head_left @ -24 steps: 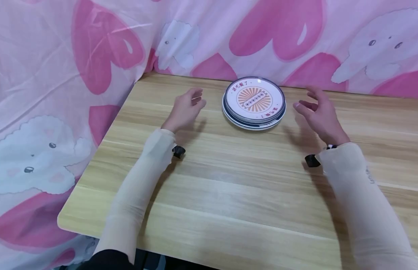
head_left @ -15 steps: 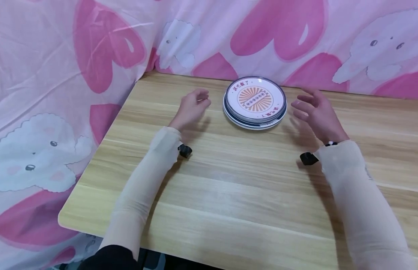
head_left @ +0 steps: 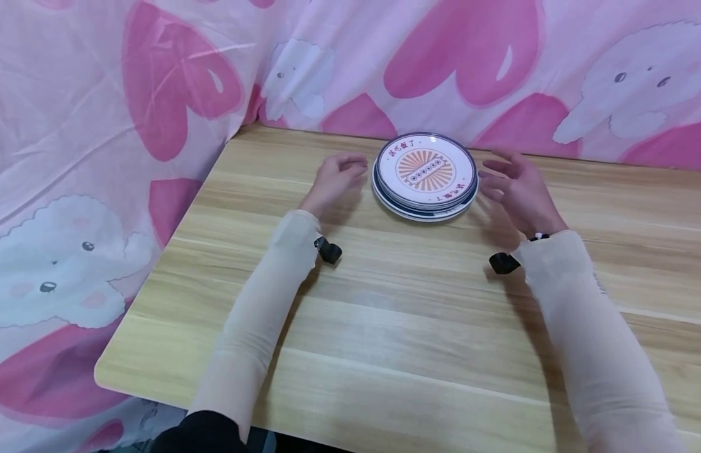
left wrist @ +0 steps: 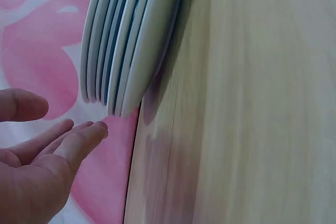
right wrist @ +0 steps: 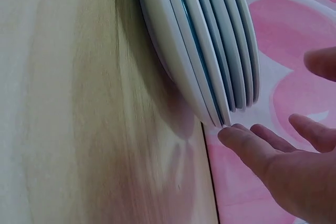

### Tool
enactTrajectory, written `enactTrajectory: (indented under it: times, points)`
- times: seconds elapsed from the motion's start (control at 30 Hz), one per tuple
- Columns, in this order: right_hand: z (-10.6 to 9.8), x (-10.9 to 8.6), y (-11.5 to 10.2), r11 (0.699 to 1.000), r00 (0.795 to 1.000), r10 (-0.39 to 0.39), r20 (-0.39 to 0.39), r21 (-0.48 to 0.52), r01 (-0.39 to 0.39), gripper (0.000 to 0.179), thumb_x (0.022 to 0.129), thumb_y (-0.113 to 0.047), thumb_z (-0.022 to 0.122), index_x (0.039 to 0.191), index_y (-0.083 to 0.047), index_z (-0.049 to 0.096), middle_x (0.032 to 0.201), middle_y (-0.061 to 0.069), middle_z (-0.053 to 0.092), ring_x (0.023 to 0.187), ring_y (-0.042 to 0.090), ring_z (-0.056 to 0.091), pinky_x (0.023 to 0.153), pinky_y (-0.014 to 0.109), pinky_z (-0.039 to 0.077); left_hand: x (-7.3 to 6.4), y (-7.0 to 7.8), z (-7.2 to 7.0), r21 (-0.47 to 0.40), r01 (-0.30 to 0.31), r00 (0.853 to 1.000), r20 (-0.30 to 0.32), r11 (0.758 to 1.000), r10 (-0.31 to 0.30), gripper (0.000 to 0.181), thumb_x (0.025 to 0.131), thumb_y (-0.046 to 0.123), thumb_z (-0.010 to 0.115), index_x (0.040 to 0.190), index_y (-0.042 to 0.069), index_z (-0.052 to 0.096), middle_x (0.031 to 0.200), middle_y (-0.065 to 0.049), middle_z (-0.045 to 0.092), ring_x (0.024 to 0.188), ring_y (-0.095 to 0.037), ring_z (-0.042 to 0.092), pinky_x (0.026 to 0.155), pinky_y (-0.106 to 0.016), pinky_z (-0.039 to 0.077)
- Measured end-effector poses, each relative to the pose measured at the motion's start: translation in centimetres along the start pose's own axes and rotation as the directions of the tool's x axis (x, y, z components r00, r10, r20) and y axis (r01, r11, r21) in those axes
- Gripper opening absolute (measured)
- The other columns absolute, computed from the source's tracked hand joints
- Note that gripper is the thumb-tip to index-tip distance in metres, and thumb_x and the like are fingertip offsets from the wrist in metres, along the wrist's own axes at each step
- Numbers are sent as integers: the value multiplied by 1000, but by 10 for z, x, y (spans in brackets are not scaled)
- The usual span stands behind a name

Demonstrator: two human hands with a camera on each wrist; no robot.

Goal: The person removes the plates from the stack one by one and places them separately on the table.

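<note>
Left hand [head_left: 333,182] and right hand [head_left: 521,192] neared the plates [head_left: 426,171] — apart, relaxed — pink curtain [head_left: 350,53] behind.

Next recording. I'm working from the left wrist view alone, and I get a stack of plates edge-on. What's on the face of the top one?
Observer: In the head view, the top plate is white with an orange sunburst in its middle.

Operator: Good. Where is the right grip?

Observer: The right grip is at the right side of the plate stack, its fingers reaching toward it; I can't tell whether a fingertip touches.

Operator: Anything worn near that wrist?

Observer: Yes, the head view shows a small black device at the end of the light sleeve.
</note>
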State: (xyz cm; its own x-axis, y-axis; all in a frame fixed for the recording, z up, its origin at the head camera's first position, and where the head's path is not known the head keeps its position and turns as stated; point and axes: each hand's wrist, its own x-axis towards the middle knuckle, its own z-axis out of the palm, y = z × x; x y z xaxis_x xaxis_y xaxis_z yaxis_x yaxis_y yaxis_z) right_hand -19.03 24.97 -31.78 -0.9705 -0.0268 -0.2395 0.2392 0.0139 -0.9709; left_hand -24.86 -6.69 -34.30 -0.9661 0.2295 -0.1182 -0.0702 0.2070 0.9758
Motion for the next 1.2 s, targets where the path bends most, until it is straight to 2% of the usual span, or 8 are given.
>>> enactTrajectory:
  times: [0.2, 0.33, 0.63, 0.93, 1.2]
  points:
    - [2, 1, 1, 998, 1000, 8, -15, -64, -9, 65, 91, -4, 50, 144, -32, 26, 155, 6, 19, 143, 26, 22, 114, 42, 25, 2, 1, 9, 28, 7, 1000, 9, 1000, -7, 34, 93, 12, 52, 126, 8, 54, 125, -9, 60, 115, -19, 57, 96, -27, 48]
    - [4, 3, 3, 997, 1000, 6, -28, -80, -9, 68, 90, 0, 50, 145, -29, 23, 155, 7, 20, 142, 27, 23, 113, 42, 27, 2, 0, 10, 54, 3, 1000, 15, 999, -3, 34, 93, 12, 52, 126, 11, 54, 125, -5, 60, 114, -14, 57, 96, -23, 48]
    - [9, 7, 7, 992, 999, -8, -48, -130, 2, 68, 88, 3, 49, 146, -23, 25, 154, 12, 23, 140, 26, 27, 113, 40, 31, 3, -2, 11, 59, 3, 1000, 19, 998, -4, 36, 90, 13, 57, 126, 15, 56, 128, -1, 59, 119, -12, 54, 100, -23, 44]
    - [13, 6, 7, 972, 995, 28, -96, -231, -49, 66, 90, -6, 53, 145, -29, 24, 153, 7, 25, 139, 24, 31, 112, 38, 33, 5, -2, 10, 97, 19, 1000, 6, 995, -19, 37, 89, 11, 58, 126, 17, 56, 129, 1, 58, 120, -11, 53, 101, -23, 44]
    - [16, 7, 6, 967, 993, 39, -112, -246, -65, 66, 90, -8, 54, 145, -30, 24, 153, 5, 26, 138, 24, 32, 111, 38, 34, 4, -1, 11, 183, -18, 999, -26, 983, 23, 32, 88, 12, 60, 119, 17, 61, 124, 1, 63, 116, -10, 57, 98, -21, 46]
